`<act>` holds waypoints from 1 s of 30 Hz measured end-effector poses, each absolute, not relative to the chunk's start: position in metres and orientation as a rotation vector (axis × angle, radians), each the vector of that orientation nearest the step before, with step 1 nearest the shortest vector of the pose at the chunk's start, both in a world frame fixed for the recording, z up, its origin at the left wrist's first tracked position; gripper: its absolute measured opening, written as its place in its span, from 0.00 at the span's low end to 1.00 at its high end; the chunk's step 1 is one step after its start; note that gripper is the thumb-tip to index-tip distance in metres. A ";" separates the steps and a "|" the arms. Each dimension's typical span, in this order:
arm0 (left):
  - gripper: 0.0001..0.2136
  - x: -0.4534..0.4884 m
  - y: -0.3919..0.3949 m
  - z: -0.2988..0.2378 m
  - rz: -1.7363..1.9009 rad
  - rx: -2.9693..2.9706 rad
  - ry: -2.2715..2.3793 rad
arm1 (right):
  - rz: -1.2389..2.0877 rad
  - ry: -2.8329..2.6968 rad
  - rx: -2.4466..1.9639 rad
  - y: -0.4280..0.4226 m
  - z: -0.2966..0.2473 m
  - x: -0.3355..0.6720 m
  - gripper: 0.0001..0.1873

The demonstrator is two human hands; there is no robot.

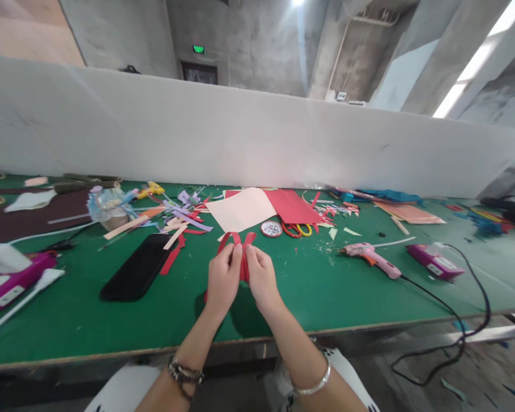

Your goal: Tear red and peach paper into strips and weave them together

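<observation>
Both my hands are held together above the green table (326, 292), near its front edge. My left hand (224, 278) and my right hand (261, 276) pinch a bundle of red paper strips (236, 240) between their fingertips. The strips curl out in loops above my fingers. A black phone (138, 268) lies face down to the left of my left hand. A pink glue gun (371, 257) rests to the right of my right hand.
A cream paper sheet (241, 209) and a red sheet (292, 206) lie behind my hands, with scissors (297, 230) and a small round box (272, 229). Paper scraps (180, 220) litter the left. A purple device (433, 260) with a black cable sits right. A white partition (257, 143) backs the table.
</observation>
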State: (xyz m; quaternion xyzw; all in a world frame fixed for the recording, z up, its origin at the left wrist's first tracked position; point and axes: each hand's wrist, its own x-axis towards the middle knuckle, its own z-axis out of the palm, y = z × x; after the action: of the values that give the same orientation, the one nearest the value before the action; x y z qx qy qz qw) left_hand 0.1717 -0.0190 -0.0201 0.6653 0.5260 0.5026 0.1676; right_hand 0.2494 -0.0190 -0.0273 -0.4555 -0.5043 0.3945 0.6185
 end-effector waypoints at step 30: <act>0.16 0.171 -0.022 -0.023 1.347 2.073 1.448 | 0.658 -1.180 -1.142 -0.023 -0.029 0.251 0.20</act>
State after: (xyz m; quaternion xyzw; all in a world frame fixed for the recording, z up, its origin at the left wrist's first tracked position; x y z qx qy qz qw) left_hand 0.1708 -0.0222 -0.0225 0.7165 0.5006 0.4658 0.1378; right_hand 0.2513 -0.0227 -0.0288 -0.4994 -0.5160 0.2878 0.6336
